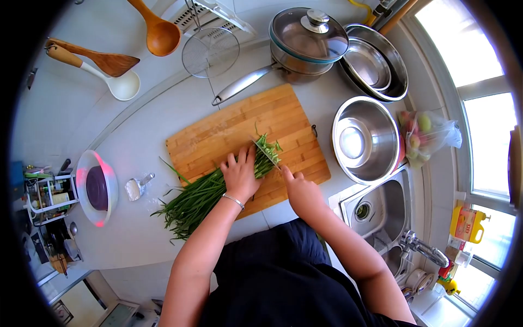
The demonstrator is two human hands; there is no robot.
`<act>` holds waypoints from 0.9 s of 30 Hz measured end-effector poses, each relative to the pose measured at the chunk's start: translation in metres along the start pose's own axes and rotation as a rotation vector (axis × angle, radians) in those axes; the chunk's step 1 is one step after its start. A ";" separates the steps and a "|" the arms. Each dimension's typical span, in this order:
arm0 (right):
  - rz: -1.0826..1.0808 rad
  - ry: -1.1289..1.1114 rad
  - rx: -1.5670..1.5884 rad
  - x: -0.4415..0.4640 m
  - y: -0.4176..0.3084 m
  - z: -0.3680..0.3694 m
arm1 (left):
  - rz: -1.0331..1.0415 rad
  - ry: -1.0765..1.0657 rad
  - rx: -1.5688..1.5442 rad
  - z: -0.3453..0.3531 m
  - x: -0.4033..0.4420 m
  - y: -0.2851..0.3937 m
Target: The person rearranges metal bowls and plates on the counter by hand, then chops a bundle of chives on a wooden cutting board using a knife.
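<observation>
A large bunch of long green chives [197,203] lies across the wooden cutting board [229,128], its left part hanging over the board's edge onto the counter. My left hand [241,177], with a bracelet on its wrist, presses down on the bunch and holds it with curled fingers. In my right hand [302,192] is a knife [267,153], its blade across the right end of the bunch, close to my left fingertips. Short chopped chive pieces [269,144] lie just beyond the blade. The knife's handle is mostly hidden in my fist.
Right of the board stands a steel bowl [366,140], with the sink [376,210] nearer me. A lidded pot [306,41] points its long handle toward the board's far edge. On the left are a scoop of white powder [134,189] and a basin [111,188] holding something purple.
</observation>
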State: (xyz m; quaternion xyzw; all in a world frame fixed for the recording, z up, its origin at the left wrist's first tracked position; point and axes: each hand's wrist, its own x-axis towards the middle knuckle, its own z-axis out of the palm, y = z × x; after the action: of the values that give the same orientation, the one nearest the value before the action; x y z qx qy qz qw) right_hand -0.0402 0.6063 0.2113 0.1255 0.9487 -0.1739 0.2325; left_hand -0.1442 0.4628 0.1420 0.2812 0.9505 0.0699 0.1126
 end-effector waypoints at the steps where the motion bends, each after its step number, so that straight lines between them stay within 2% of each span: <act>1: 0.001 -0.004 0.002 0.007 -0.003 0.004 | -0.001 -0.004 0.000 -0.001 0.001 0.000; 7: -0.032 0.113 -0.021 0.034 0.011 0.038 | -0.018 -0.026 -0.008 0.001 -0.001 0.000; 9: -0.125 0.265 0.175 0.030 0.026 0.029 | 0.004 0.020 -0.032 0.001 0.000 -0.001; 10: -0.129 0.271 0.168 0.027 0.031 0.025 | 0.002 0.030 -0.035 0.002 0.003 -0.001; 15: 0.031 0.193 0.125 0.000 0.028 -0.009 | -0.006 -0.004 -0.046 -0.001 0.000 -0.001; 27: 0.092 0.144 0.111 0.043 0.019 0.027 | 0.006 0.032 -0.052 -0.002 -0.001 0.000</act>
State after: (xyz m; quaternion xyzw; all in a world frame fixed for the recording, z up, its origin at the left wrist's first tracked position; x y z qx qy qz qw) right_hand -0.0602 0.6195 0.1634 0.1939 0.9451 -0.2056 0.1642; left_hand -0.1444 0.4621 0.1439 0.2796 0.9492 0.0995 0.1044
